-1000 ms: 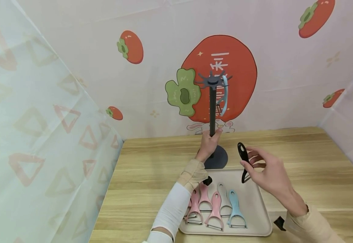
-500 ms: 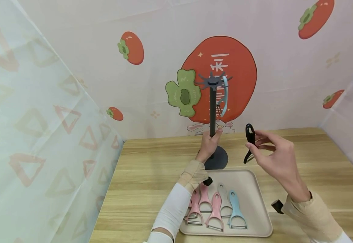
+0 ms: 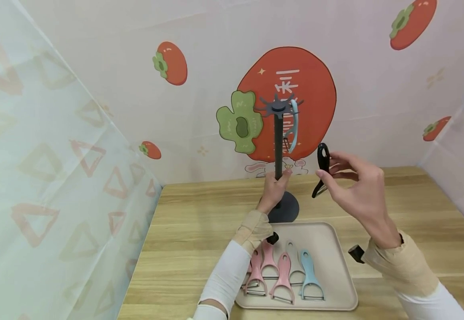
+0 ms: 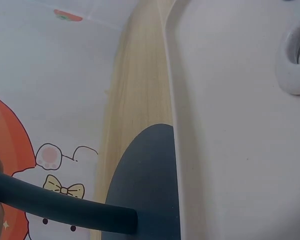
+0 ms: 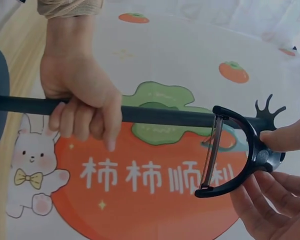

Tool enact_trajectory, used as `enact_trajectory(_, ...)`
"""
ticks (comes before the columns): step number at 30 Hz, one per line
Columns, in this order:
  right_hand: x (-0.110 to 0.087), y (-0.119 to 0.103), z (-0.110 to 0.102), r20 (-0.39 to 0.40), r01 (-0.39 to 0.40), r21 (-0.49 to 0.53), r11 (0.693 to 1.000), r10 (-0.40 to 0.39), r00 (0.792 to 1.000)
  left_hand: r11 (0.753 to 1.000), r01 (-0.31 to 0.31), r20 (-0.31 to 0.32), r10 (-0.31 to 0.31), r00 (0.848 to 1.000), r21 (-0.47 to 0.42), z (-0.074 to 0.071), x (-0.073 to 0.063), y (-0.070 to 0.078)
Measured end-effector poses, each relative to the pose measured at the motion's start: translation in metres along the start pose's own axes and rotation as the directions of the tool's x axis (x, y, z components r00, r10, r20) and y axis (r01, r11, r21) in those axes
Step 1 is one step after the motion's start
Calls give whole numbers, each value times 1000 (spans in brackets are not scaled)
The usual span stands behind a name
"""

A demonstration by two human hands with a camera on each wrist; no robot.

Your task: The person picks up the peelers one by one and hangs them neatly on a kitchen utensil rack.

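Observation:
My left hand point(image 3: 273, 191) grips the dark pole of a hook stand point(image 3: 278, 146); in the right wrist view its fingers point(image 5: 82, 120) wrap round the pole. Between thumb and fingers, my right hand point(image 3: 357, 186) pinches a black peeler point(image 3: 323, 162), handle hole up and blade end down, to the right of the stand and apart from it. One light blue peeler point(image 3: 295, 129) hangs from a hook at the stand's top. Below, a beige tray point(image 3: 335, 266) bears several pink peelers point(image 3: 283, 275), a grey peeler point(image 3: 293, 260) and another blue peeler point(image 3: 308, 271); my left forearm hides part of it.
The stand's round base point(image 3: 287, 208) rests on the wooden table point(image 3: 192, 240), just behind the tray's far rim. A printed backdrop point(image 3: 200, 111) rises behind the table, with a patterned side wall point(image 3: 76, 178) on the left.
My right hand has lifted the black peeler up from over the tray to about the height of the pole's lower half. The left hand keeps its grip on the pole.

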State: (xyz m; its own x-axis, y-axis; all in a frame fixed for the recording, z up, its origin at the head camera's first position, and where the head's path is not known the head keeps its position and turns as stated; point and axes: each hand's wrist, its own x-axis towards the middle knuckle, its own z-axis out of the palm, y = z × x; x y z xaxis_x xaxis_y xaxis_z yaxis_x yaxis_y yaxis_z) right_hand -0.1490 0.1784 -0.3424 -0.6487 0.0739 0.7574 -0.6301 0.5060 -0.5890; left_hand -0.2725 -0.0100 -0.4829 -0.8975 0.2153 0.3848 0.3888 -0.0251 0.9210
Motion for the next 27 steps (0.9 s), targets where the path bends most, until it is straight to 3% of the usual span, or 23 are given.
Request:
enact_trajectory(17,33,-21,8,-5,52,77,996,-52,999,1000,16,20,-16,1000,-16,1,3,1)
enact_trajectory(27,44,-23,20,-20,33,115,993,-31,999,1000,0,15,0,1000,-2,0,0,2)
